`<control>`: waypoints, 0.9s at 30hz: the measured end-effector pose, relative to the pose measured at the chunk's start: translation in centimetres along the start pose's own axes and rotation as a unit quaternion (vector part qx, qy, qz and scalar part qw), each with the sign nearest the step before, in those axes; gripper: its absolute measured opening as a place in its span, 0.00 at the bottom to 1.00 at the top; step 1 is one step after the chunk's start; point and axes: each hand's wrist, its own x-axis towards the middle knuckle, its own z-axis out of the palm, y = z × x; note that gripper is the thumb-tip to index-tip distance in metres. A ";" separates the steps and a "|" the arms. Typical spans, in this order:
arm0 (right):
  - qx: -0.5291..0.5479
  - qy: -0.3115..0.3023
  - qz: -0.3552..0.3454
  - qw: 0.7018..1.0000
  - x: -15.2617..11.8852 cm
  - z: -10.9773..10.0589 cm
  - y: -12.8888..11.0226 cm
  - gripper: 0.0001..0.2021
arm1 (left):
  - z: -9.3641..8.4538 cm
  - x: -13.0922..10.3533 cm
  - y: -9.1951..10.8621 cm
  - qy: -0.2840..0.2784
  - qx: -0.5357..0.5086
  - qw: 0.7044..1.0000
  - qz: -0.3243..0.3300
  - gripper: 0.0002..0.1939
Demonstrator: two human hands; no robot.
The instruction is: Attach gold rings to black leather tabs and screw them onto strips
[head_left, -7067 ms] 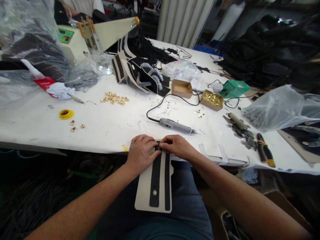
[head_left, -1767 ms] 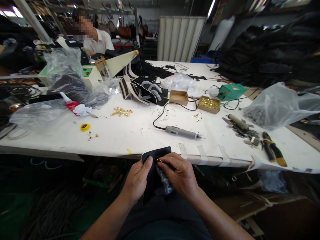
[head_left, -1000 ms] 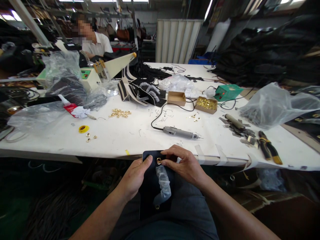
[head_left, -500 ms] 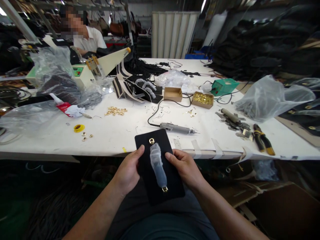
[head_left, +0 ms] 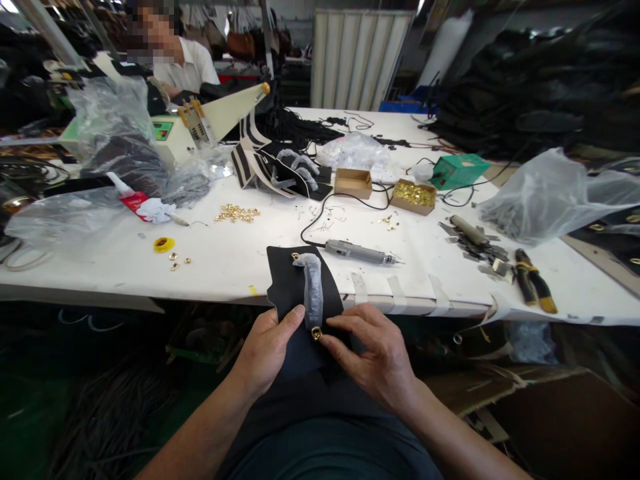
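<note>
Tilted over the table's front edge is a black leather-like bag panel. A handle wrapped in cloudy plastic runs down it, with a gold fitting at its lower end and another gold fitting at the top. My left hand grips the panel's left side, thumb lying on the front beside the handle. At the lower gold fitting, my right hand is in a pinch, thumb and index fingertips close around it. A corded grey electric screwdriver lies just beyond the panel.
On the white table are loose gold pieces, a yellow tape roll, a box of gold parts, an open cardboard box, a green power unit and pliers. Across the table sits a person.
The panel has tipped and bent, its lower fitting rising. My right hand has left the panel's right edge for the lower fitting; my left thumb has moved inward beside the handle.
</note>
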 end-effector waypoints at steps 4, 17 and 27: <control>-0.040 0.003 0.003 0.999 -0.1 0.9 -0.9 0.05 | 0.0 -0.4 0.3 0.053 0.177 0.981 0.061 0.23; 0.067 -0.058 0.061 0.994 1.3 1.2 -0.5 0.05 | 0.3 -0.5 0.9 0.051 0.255 0.963 0.069 0.25; 0.027 -0.024 0.094 0.995 1.4 1.5 -0.4 0.05 | 0.6 -0.6 0.9 0.107 0.267 0.954 0.085 0.26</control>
